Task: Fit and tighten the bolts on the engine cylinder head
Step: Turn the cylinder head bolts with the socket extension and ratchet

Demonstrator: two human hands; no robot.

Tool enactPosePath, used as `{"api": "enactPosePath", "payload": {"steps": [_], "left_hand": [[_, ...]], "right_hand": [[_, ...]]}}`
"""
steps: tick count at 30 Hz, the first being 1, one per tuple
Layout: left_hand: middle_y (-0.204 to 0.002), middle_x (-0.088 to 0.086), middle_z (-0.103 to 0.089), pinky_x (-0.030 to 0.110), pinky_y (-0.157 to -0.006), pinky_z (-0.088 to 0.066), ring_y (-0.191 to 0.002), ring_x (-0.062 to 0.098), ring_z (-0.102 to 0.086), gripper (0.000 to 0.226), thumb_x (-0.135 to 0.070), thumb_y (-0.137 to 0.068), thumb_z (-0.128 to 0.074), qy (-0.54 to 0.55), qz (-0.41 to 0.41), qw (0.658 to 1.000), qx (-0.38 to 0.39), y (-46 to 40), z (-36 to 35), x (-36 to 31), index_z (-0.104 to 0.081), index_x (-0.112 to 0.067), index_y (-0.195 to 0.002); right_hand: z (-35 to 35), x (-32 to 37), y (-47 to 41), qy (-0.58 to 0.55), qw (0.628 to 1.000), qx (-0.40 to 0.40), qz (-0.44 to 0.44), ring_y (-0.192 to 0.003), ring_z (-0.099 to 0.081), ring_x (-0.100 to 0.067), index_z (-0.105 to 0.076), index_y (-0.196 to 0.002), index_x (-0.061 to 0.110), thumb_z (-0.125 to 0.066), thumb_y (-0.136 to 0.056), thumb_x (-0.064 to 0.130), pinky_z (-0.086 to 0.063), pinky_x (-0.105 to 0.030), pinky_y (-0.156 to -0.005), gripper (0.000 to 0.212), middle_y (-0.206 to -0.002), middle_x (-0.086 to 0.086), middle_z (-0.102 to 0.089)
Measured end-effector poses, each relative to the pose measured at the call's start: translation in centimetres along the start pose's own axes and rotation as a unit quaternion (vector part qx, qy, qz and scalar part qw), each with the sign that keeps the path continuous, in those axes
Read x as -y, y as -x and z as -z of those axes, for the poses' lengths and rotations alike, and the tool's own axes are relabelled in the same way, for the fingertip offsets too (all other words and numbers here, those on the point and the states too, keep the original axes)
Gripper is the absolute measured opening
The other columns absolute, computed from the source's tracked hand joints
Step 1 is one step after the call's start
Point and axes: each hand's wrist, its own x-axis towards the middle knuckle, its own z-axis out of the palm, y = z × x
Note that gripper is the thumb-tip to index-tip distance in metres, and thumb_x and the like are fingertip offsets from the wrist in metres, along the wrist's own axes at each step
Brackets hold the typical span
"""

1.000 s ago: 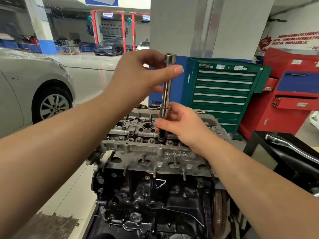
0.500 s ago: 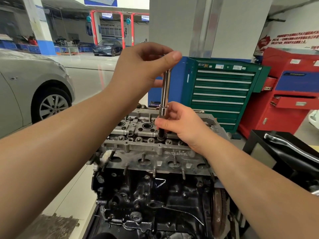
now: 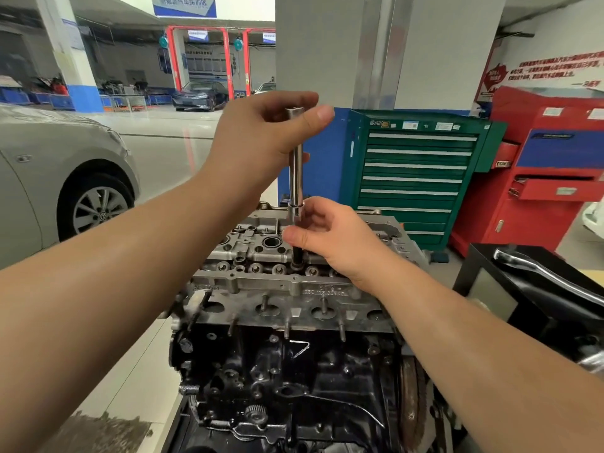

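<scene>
A grey aluminium cylinder head (image 3: 294,286) sits on a black engine block (image 3: 294,371) in front of me. A long chrome socket extension (image 3: 296,178) stands upright over a bolt hole in the head, its dark lower tip (image 3: 297,256) down in the recess. My left hand (image 3: 261,138) pinches the top end of the extension between thumb and fingers. My right hand (image 3: 330,237) grips its lower part just above the head. The bolt itself is hidden under the tool.
A green drawer tool cabinet (image 3: 415,178) and a red tool cabinet (image 3: 549,178) stand behind the engine. A black stand with a metal bar (image 3: 539,282) is at the right. A silver car (image 3: 65,178) is parked at the left on the shiny floor.
My left hand's fingers have shifted around the top of the extension, turning it; the tool stays upright in the same hole. My right hand has barely moved.
</scene>
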Motion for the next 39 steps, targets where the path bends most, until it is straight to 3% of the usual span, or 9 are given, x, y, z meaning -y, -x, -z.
{"api": "enactPosePath", "payload": {"steps": [6,9,14,17,21,26,32,37,39], "left_hand": [[-0.097,0.019,-0.077,0.05,-0.09,-0.063,-0.091,0.037,-0.078,0.031,-0.013,-0.089,-0.081,0.076,0.017,0.997,0.011,-0.1,1.0,0.5,-0.067,-0.006,-0.115],[-0.107,0.018,-0.076,0.054,-0.093,-0.061,-0.102,0.034,-0.076,0.018,-0.016,-0.096,-0.074,0.079,0.022,0.995,0.054,0.0,1.0,0.4,-0.07,-0.007,-0.111],[-0.096,0.015,-0.066,0.053,-0.086,-0.064,-0.087,0.019,-0.069,0.026,-0.022,-0.087,-0.085,0.015,-0.005,0.999,0.03,0.1,0.6,0.4,-0.079,-0.013,-0.111],[-0.097,0.012,-0.072,0.051,-0.089,-0.063,-0.086,0.02,-0.072,0.031,-0.022,-0.086,-0.086,0.022,0.005,1.0,0.002,-0.4,0.9,0.8,-0.079,-0.011,-0.114],[-0.101,0.013,-0.066,0.045,-0.082,-0.065,-0.083,0.019,-0.072,0.028,-0.018,-0.088,-0.084,0.035,-0.007,0.999,0.01,-0.7,1.7,1.3,-0.079,-0.008,-0.113],[-0.108,0.014,-0.077,0.045,-0.087,-0.063,-0.092,0.028,-0.074,0.029,-0.014,-0.093,-0.078,0.043,-0.002,0.998,0.037,-0.6,2.1,1.2,-0.074,-0.01,-0.122],[-0.095,0.006,-0.07,0.04,-0.071,-0.065,-0.085,0.021,-0.074,0.033,-0.024,-0.08,-0.091,-0.044,-0.013,0.999,0.012,-0.2,1.0,-0.1,-0.075,-0.015,-0.106],[-0.096,0.015,-0.071,0.042,-0.074,-0.066,-0.084,0.021,-0.074,0.021,-0.018,-0.089,-0.083,-0.097,-0.019,0.995,0.014,-0.8,0.8,-0.5,-0.074,-0.009,-0.106],[-0.1,0.017,-0.073,0.044,-0.08,-0.065,-0.087,0.026,-0.076,0.018,-0.009,-0.097,-0.072,-0.068,-0.004,0.996,0.058,-0.8,1.1,-0.6,-0.071,-0.003,-0.115]], "right_hand": [[0.5,0.1,0.6,-0.074,0.996,0.039,0.02,-0.102,-0.075,-0.018,-0.067,-0.12,0.022,-0.062,-0.096,0.022,-0.055,-0.043,-0.099,0.025,-0.11,0.002,-0.078],[0.2,0.1,0.5,-0.028,0.999,-0.003,0.019,-0.098,-0.076,-0.016,-0.066,-0.115,0.026,-0.078,-0.081,0.038,-0.057,-0.046,-0.098,0.038,-0.106,0.004,-0.078],[-0.2,0.4,0.4,0.016,1.0,-0.019,0.012,-0.104,-0.071,-0.013,-0.064,-0.106,0.033,-0.081,-0.065,0.061,-0.056,-0.045,-0.1,0.053,-0.106,0.008,-0.075],[0.0,0.6,0.7,-0.017,1.0,0.01,0.015,-0.117,-0.067,-0.014,-0.065,-0.127,0.024,-0.072,-0.092,0.038,-0.052,-0.043,-0.107,0.038,-0.119,0.008,-0.073],[0.3,0.6,0.9,-0.028,0.999,0.025,0.012,-0.101,-0.075,-0.013,-0.066,-0.122,0.018,-0.058,-0.103,0.008,-0.059,-0.029,-0.091,0.023,-0.111,0.003,-0.077],[0.0,0.3,0.6,0.022,0.999,-0.031,0.003,-0.107,-0.071,-0.014,-0.059,-0.123,0.026,-0.079,-0.09,0.028,-0.056,-0.043,-0.101,0.039,-0.116,0.005,-0.074],[-0.1,0.2,0.4,0.03,0.999,-0.04,0.012,-0.101,-0.072,-0.016,-0.058,-0.121,0.027,-0.085,-0.083,0.037,-0.06,-0.044,-0.094,0.048,-0.114,0.001,-0.073],[0.0,0.5,0.8,-0.049,0.999,-0.016,0.014,-0.127,-0.063,-0.025,-0.056,-0.142,0.016,-0.068,-0.091,0.036,-0.046,-0.051,-0.112,0.056,-0.131,-0.001,-0.069],[0.2,0.4,0.8,-0.066,0.998,-0.008,0.017,-0.114,-0.071,-0.024,-0.058,-0.139,0.015,-0.061,-0.097,0.026,-0.05,-0.052,-0.108,0.044,-0.123,-0.001,-0.073]]}}
